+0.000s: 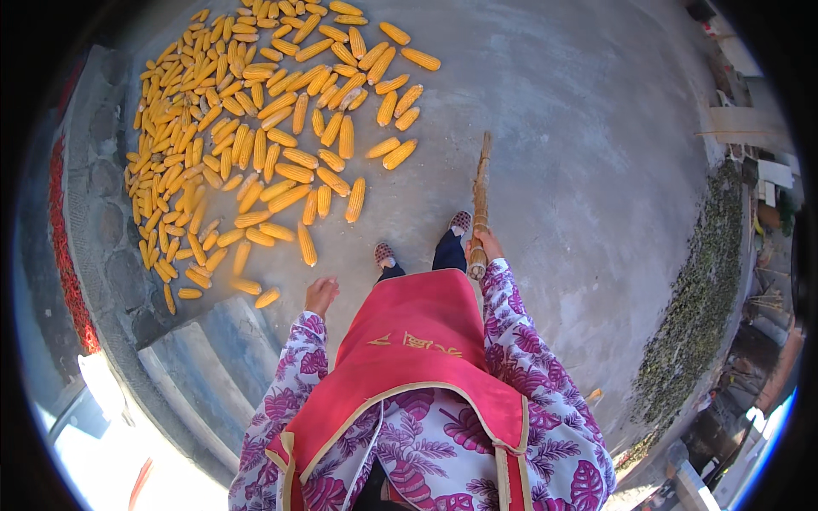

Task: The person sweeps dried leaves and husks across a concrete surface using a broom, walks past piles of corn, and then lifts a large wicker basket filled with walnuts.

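My right hand (486, 247) is closed around the thick lower end of a narrow bundle of dry stalks (481, 192), shaped like a straw hand broom. It points away from me, and its thin end reaches past my feet. My left hand (321, 295) hangs by the left side of my red apron (409, 328), holding nothing, its fingers loosely bent and a little apart. Closest to that hand are yellow corn cobs (307, 244) lying on the concrete floor. They spread thickly to the far left, with loose single cobs along the right edge of the spread.
Concrete steps (200, 362) rise at the lower left, beside a stone ledge (106, 221) and a strip of red items (68, 247). To the right, a band of greenish-brown plant matter (694, 315) lies on the ground, with assorted clutter (771, 298) beyond it.
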The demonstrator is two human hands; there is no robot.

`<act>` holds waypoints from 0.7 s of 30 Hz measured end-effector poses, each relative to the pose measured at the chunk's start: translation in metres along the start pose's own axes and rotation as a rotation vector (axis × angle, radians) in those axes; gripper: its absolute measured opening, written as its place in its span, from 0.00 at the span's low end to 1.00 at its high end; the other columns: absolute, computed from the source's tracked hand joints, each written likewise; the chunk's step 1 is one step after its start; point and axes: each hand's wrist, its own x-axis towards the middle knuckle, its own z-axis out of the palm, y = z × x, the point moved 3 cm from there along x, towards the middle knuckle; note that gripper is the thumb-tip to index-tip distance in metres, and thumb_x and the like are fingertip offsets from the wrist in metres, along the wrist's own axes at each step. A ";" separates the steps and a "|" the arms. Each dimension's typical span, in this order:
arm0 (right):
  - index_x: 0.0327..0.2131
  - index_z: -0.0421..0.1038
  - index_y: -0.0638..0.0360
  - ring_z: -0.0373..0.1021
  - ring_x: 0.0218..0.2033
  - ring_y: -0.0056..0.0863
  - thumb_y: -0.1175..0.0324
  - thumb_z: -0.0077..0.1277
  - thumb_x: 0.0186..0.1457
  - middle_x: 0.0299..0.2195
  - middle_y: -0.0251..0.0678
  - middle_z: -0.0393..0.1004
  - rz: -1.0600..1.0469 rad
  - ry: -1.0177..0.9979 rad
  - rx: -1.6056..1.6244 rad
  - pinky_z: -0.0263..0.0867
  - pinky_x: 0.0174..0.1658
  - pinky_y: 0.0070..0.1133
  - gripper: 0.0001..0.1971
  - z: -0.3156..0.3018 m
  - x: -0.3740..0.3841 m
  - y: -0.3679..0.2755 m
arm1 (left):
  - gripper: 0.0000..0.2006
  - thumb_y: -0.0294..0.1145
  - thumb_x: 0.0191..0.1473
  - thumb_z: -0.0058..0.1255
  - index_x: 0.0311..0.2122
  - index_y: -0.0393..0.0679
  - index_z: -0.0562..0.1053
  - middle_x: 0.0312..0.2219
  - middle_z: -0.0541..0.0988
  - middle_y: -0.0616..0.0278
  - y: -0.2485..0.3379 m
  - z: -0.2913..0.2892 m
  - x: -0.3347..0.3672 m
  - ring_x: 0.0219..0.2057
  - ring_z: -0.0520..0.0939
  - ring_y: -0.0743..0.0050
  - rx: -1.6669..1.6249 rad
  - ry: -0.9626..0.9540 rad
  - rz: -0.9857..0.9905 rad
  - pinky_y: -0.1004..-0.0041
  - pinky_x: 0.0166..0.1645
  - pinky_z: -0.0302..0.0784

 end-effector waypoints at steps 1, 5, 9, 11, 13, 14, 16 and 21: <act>0.36 0.52 0.56 0.62 0.15 0.26 0.68 0.40 0.41 0.19 0.40 0.63 -0.002 0.043 0.054 0.62 0.13 0.22 0.15 -0.001 0.022 0.001 | 0.12 0.36 0.41 0.43 0.32 0.42 0.68 0.23 0.72 0.65 -0.004 -0.002 -0.003 0.21 0.72 0.81 0.008 0.022 -0.014 0.83 0.22 0.63; 0.29 0.54 0.61 0.63 0.16 0.33 0.68 0.43 0.40 0.21 0.42 0.61 0.136 -0.023 -0.097 0.62 0.14 0.25 0.13 0.007 0.099 -0.003 | 0.12 0.37 0.41 0.43 0.31 0.43 0.69 0.22 0.72 0.65 -0.043 -0.019 -0.018 0.21 0.72 0.80 0.026 0.202 -0.137 0.82 0.21 0.63; 0.33 0.53 0.57 0.61 0.14 0.29 0.70 0.42 0.39 0.20 0.41 0.61 0.171 -0.121 -0.184 0.62 0.16 0.24 0.15 0.002 0.155 0.005 | 0.11 0.36 0.40 0.43 0.30 0.43 0.69 0.20 0.72 0.66 -0.049 0.008 -0.031 0.19 0.72 0.79 0.046 0.198 -0.275 0.81 0.19 0.62; 0.36 0.52 0.55 0.61 0.15 0.27 0.70 0.42 0.40 0.20 0.40 0.61 0.291 -0.275 -0.107 0.62 0.16 0.22 0.16 0.042 0.089 -0.028 | 0.11 0.36 0.40 0.43 0.30 0.43 0.69 0.19 0.72 0.65 -0.074 0.029 -0.048 0.18 0.72 0.79 -0.057 0.221 -0.292 0.81 0.18 0.62; 0.38 0.51 0.53 0.61 0.15 0.26 0.70 0.41 0.40 0.19 0.39 0.61 0.254 -0.423 -0.208 0.62 0.15 0.21 0.17 0.015 0.075 -0.069 | 0.12 0.37 0.41 0.43 0.30 0.42 0.69 0.20 0.72 0.65 -0.037 0.077 -0.039 0.19 0.72 0.80 0.047 0.180 -0.268 0.81 0.19 0.63; 0.39 0.50 0.52 0.61 0.15 0.25 0.71 0.40 0.41 0.19 0.38 0.61 0.241 -0.497 -0.257 0.62 0.15 0.21 0.18 0.002 0.067 -0.083 | 0.12 0.37 0.41 0.43 0.31 0.42 0.69 0.20 0.72 0.65 -0.011 0.101 -0.036 0.19 0.72 0.80 0.068 0.139 -0.211 0.82 0.19 0.63; 0.39 0.50 0.52 0.61 0.14 0.24 0.71 0.40 0.41 0.18 0.38 0.61 0.201 -0.443 -0.281 0.61 0.15 0.21 0.18 -0.014 0.049 -0.104 | 0.12 0.37 0.42 0.43 0.31 0.41 0.69 0.21 0.72 0.64 0.029 0.140 -0.032 0.20 0.73 0.80 0.082 0.081 -0.110 0.82 0.21 0.63; 0.37 0.51 0.52 0.61 0.15 0.24 0.71 0.39 0.40 0.18 0.37 0.60 0.103 -0.316 -0.229 0.61 0.14 0.21 0.17 -0.061 0.051 -0.150 | 0.12 0.35 0.43 0.41 0.33 0.39 0.68 0.23 0.72 0.63 0.096 0.193 -0.021 0.22 0.73 0.79 0.085 0.026 0.013 0.83 0.23 0.64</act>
